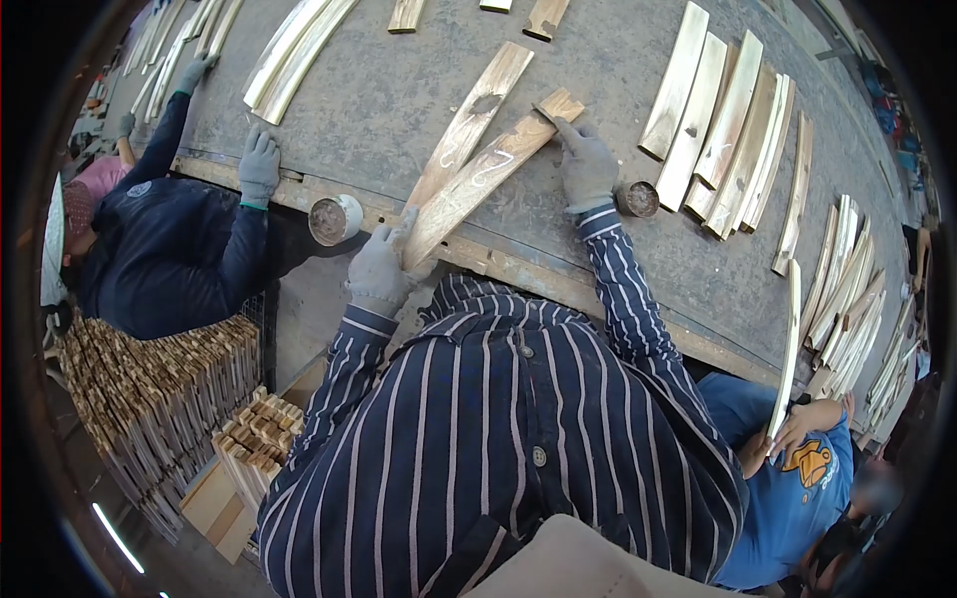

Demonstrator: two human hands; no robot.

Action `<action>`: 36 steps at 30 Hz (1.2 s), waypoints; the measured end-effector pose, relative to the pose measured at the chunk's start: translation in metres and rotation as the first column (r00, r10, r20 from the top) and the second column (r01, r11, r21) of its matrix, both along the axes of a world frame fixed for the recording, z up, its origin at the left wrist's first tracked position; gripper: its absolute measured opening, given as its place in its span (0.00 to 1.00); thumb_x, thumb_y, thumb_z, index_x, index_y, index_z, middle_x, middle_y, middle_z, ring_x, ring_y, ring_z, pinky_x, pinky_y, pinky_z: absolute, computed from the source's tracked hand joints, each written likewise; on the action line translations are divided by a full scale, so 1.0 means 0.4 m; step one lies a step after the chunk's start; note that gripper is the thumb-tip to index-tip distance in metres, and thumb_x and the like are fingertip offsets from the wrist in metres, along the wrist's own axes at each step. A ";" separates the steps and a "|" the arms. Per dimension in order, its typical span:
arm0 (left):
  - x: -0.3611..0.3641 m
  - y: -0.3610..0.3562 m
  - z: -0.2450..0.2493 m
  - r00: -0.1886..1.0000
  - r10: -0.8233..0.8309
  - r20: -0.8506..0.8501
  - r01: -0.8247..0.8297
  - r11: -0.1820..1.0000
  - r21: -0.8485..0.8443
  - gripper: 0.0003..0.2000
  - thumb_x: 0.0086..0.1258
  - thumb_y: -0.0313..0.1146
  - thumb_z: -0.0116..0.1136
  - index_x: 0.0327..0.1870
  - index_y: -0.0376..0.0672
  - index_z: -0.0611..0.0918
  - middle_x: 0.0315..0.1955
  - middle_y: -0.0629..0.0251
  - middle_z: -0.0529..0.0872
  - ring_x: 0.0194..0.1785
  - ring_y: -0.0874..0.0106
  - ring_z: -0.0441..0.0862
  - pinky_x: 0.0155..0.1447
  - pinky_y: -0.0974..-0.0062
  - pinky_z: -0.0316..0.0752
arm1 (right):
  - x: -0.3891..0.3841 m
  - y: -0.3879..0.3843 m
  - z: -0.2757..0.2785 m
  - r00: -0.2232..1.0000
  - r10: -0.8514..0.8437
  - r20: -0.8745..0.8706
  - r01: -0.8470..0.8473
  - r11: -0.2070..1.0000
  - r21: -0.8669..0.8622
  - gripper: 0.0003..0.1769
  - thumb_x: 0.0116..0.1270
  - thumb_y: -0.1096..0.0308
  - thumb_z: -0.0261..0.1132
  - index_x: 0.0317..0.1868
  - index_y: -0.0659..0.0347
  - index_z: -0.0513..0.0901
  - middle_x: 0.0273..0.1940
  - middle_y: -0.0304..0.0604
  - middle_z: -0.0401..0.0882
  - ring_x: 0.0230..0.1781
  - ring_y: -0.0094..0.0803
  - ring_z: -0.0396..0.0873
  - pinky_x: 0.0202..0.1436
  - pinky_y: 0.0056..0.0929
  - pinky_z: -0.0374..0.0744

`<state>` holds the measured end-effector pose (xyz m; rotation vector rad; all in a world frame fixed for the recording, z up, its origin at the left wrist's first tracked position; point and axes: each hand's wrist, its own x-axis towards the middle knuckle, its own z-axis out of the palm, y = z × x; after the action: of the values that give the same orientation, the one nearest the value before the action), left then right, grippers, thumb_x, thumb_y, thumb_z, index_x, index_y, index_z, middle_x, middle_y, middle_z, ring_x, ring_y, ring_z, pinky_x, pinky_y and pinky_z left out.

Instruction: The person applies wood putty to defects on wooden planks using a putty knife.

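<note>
A wooden slat (478, 189) with a white chalk mark lies slantwise at the table's front edge, partly over a second wooden slat (477, 118) with a dark patch. My left hand (379, 267), in a grey glove, is closed round the near end of the upper slat. In a matching glove, my right hand (588, 167) grips what looks like a small putty knife (543, 114), its dark blade against the slat's far end; the fingers hide its handle. Beside my right wrist is a cup of brown paste (638, 198).
Another cup of brown paste (335, 219) sits at the table edge on the left. Several slats (723, 130) lie to the right. A co-worker in dark blue (164, 249) is at left, near stacked wood (150, 399); a person in a blue shirt (788, 498) holds a slat at right.
</note>
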<state>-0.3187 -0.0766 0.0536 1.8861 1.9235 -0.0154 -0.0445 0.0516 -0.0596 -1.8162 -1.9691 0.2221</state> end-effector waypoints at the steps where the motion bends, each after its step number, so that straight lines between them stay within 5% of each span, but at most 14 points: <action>1: 0.001 0.003 0.005 1.000 0.013 -0.013 -0.014 0.999 -0.043 0.41 0.52 0.46 0.70 0.69 0.52 0.66 0.42 0.57 0.80 0.42 0.60 0.81 0.44 0.66 0.77 | -0.004 0.006 0.009 0.999 -0.034 -0.017 0.035 0.999 0.015 0.16 0.66 0.65 0.56 0.51 0.36 0.81 0.32 0.39 0.78 0.30 0.38 0.81 0.30 0.37 0.78; 5: -0.008 -0.008 -0.023 1.000 0.006 0.007 -0.006 1.000 -0.022 0.41 0.52 0.46 0.70 0.69 0.52 0.66 0.43 0.57 0.80 0.43 0.60 0.81 0.45 0.67 0.77 | -0.004 -0.012 0.041 0.999 0.016 -0.048 -0.018 0.998 -0.055 0.15 0.65 0.65 0.57 0.50 0.39 0.82 0.33 0.40 0.79 0.31 0.41 0.80 0.32 0.39 0.78; 7: -0.017 -0.018 -0.045 1.000 0.009 0.013 -0.009 1.000 0.022 0.39 0.52 0.49 0.68 0.69 0.59 0.67 0.43 0.60 0.78 0.41 0.61 0.81 0.42 0.65 0.77 | 0.007 -0.021 0.036 0.958 0.025 -0.285 -0.033 0.999 -0.022 0.15 0.64 0.65 0.59 0.50 0.42 0.83 0.34 0.42 0.79 0.32 0.43 0.80 0.34 0.40 0.77; 13: -0.029 -0.033 -0.024 0.998 0.024 0.064 -0.025 0.999 0.019 0.40 0.51 0.45 0.70 0.69 0.55 0.67 0.44 0.57 0.80 0.43 0.59 0.81 0.44 0.66 0.77 | 0.039 0.005 0.017 0.972 -0.168 -0.163 0.174 0.984 0.027 0.17 0.61 0.69 0.63 0.50 0.46 0.83 0.32 0.45 0.79 0.32 0.43 0.79 0.35 0.36 0.75; 20: -0.015 -0.026 -0.017 0.999 0.037 -0.013 -0.037 0.999 0.010 0.40 0.51 0.45 0.70 0.68 0.55 0.68 0.42 0.58 0.80 0.41 0.59 0.82 0.43 0.66 0.77 | -0.045 -0.086 0.076 0.954 0.028 -0.299 -0.060 0.993 -0.098 0.17 0.60 0.71 0.63 0.50 0.47 0.84 0.33 0.44 0.80 0.32 0.42 0.80 0.35 0.36 0.76; 28: -0.007 -0.028 -0.003 0.998 0.061 0.004 -0.061 0.998 -0.031 0.39 0.53 0.50 0.68 0.69 0.59 0.66 0.42 0.60 0.77 0.41 0.59 0.81 0.42 0.63 0.77 | -0.078 -0.110 0.053 0.988 0.110 0.106 -0.107 0.994 -0.034 0.20 0.64 0.70 0.55 0.55 0.42 0.80 0.37 0.38 0.79 0.31 0.39 0.80 0.32 0.36 0.78; 36: 0.009 -0.038 0.003 0.997 0.079 0.008 -0.079 0.997 -0.005 0.38 0.53 0.47 0.68 0.69 0.59 0.67 0.41 0.60 0.77 0.41 0.59 0.80 0.42 0.63 0.77 | -0.061 -0.092 0.070 0.995 0.097 -0.004 -0.096 0.989 -0.108 0.21 0.64 0.72 0.54 0.55 0.43 0.79 0.36 0.40 0.79 0.32 0.41 0.80 0.33 0.37 0.78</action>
<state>-0.3151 -0.0917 0.0549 1.8027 1.9893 0.0115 -0.0691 0.0149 -0.0317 -1.7884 -2.0850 0.3645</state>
